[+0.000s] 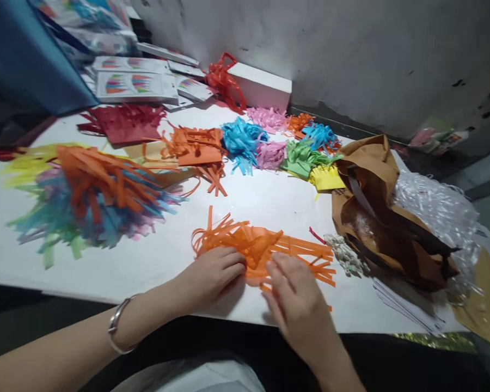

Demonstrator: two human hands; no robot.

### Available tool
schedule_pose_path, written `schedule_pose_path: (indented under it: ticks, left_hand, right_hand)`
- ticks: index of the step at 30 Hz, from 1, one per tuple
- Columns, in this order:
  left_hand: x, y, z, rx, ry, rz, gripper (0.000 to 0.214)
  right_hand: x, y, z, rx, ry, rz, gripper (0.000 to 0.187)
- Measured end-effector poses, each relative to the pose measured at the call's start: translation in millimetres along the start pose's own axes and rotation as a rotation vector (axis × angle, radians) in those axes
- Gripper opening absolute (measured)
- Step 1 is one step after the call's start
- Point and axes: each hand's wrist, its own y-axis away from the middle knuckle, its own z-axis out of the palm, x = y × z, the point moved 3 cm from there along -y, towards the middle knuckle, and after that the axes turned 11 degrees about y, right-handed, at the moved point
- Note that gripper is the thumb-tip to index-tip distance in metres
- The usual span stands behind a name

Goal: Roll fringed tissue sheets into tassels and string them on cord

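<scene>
A sheet of orange tissue paper [253, 239] with fringed ends lies crumpled on the table near its front edge. My left hand [214, 275] rests on its lower left part, fingers curled together over the paper, their tips partly hidden. At the paper's lower right edge is my right hand [298, 296], its thumb and bent fingers closed on the edge. Loose orange strips spread to the right, beyond the right hand's fingers. A silver bangle [113, 326] circles my left wrist.
A pile of mixed fringed paper [98, 190] lies left. Behind are orange fringed paper [196, 147], blue tassels [243, 141], a dark red fringe [126, 122] and printed boxes [134, 87]. On the right sit a brown bag [371, 158], twisted white paper [345, 253] and clear plastic [436, 212].
</scene>
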Motion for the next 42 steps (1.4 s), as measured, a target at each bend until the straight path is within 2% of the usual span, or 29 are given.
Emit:
schedule_pose_path:
  ticks: [1,3,7,12,14,16,18,20,23,24,26,28,30,33,36,39,42]
  left_hand:
    - [3,-1,2.2,0.000,0.024,0.003,0.020]
    - [8,-3,5.0,-0.014,0.050,0.004,0.017]
    - [2,-8,3.2,-0.068,-0.038,-0.102,0.015]
    - [-34,-4,-19.5,-0.010,-0.395,-0.439,0.031]
    - [-46,5,-34.6,0.030,-0.494,-0.574,0.032]
    - [-50,15,-48.3,0.083,-0.540,-0.655,0.028]
    - [-41,23,-54.9,0.167,-0.520,-0.617,0.025]
    - [-22,26,-48.1,0.188,-0.393,-0.415,0.028]
    - [7,23,-20.6,0.059,-0.163,-0.124,0.033]
    - [13,22,-11.9,0.027,-0.119,-0.089,0.028]
    - [16,21,-1.5,0.045,-0.066,-0.071,0.020]
    - [15,22,1.1,0.083,-0.010,-0.040,0.020]
    - [14,27,0.1,0.066,0.035,-0.009,0.020]
    - [16,35,-2.5,0.013,0.056,-0.008,0.022]
    - [17,36,-5.1,0.035,0.053,-0.078,0.023]
    - [9,24,-5.9,0.039,-0.011,-0.225,0.018]
    - [-5,5,-4.0,-0.031,-0.151,-0.424,0.021]
  right_hand:
    - [-17,-1,11,-0.022,-0.022,-0.041,0.037]
    - [-35,0,29,-0.020,-0.005,-0.061,0.037]
    - [-33,11,49,0.076,0.061,-0.025,0.037]
    - [-32,19,52,0.140,0.091,0.015,0.030]
    - [-33,19,52,0.129,0.098,0.031,0.027]
    - [-33,18,52,0.123,0.089,0.039,0.026]
    - [-32,17,51,0.121,0.071,0.036,0.026]
    - [-32,15,50,0.114,0.059,0.038,0.025]
    - [-32,11,45,0.136,0.046,0.072,0.019]
    - [-33,9,43,0.151,0.026,0.076,0.016]
    - [-35,8,39,0.151,-0.030,0.052,0.014]
    - [-37,9,37,0.113,-0.068,-0.006,0.021]
    - [-36,13,36,0.077,-0.083,-0.056,0.027]
    - [-30,19,33,0.063,-0.140,-0.080,0.027]
    - [-26,17,30,0.053,-0.213,0.004,0.021]
    - [-23,7,33,0.065,-0.199,0.172,0.013]
    - [-21,-3,42,0.058,-0.058,0.331,0.016]
